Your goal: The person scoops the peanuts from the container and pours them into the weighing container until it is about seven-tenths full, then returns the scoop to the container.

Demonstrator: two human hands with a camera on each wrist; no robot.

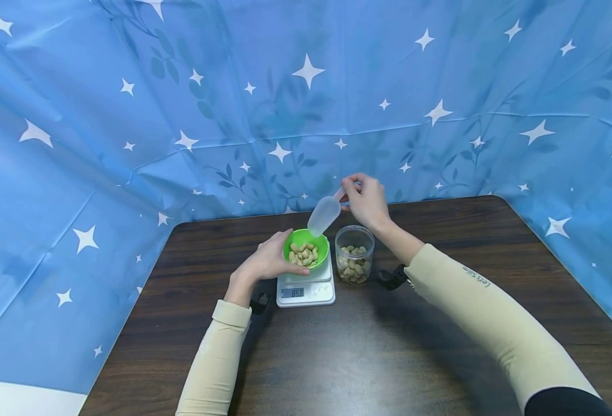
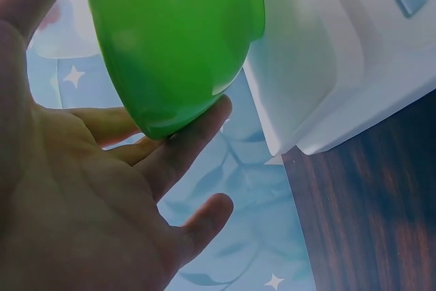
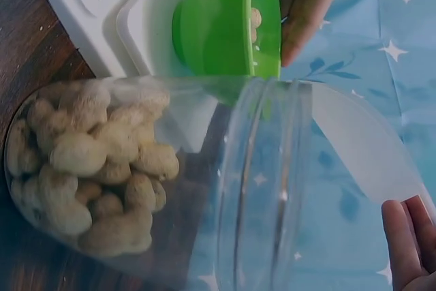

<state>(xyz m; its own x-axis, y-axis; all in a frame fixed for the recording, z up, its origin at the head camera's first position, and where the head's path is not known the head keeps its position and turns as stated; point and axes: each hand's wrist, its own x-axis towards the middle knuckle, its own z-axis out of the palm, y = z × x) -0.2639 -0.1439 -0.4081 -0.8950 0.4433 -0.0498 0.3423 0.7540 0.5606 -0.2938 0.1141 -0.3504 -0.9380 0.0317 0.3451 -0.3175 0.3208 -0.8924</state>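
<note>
A green bowl [image 1: 324,252] with shelled-looking whole peanuts [image 1: 303,255] inside stands on a white digital scale [image 1: 316,293]. My left hand [image 1: 268,258] holds the bowl from its left side, thumb at the near rim and fingers at the far side. In the left wrist view, fingertips touch the outer wall of the bowl [image 2: 177,46]. My right hand [image 1: 366,201] pinches the handle of a translucent scoop [image 1: 324,216], tilted with its mouth down at the bowl's far right rim. No peanuts show in the scoop.
Right of the scale stands a clear open jar [image 1: 355,238] partly filled with peanuts [image 3: 102,161], under my right wrist. The dark wooden table [image 1: 327,358] ends at a blue star-patterned cloth [image 1: 306,115] behind. The scale's display [image 1: 293,293] shows digits.
</note>
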